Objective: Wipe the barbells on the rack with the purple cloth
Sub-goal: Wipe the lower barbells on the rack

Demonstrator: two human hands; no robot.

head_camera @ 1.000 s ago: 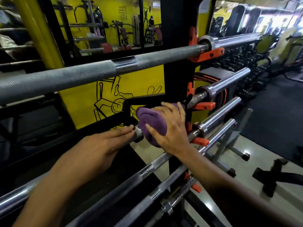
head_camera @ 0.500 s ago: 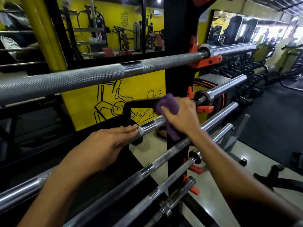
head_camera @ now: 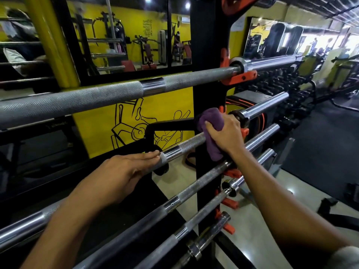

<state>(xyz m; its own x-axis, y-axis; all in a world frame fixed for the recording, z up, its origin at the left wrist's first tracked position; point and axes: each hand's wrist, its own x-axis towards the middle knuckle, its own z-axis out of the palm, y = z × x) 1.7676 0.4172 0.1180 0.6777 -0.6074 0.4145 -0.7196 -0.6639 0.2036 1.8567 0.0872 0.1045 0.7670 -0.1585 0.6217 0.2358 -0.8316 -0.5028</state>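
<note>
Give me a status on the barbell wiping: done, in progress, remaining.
Done: nothing provably; no bar shows a visible before-and-after. In hand: the right hand grips the purple cloth around the second barbell near the black upright, while the left hand steadies that bar. Left: likely the top barbell and the lower barbells, which no cloth touches.
</note>
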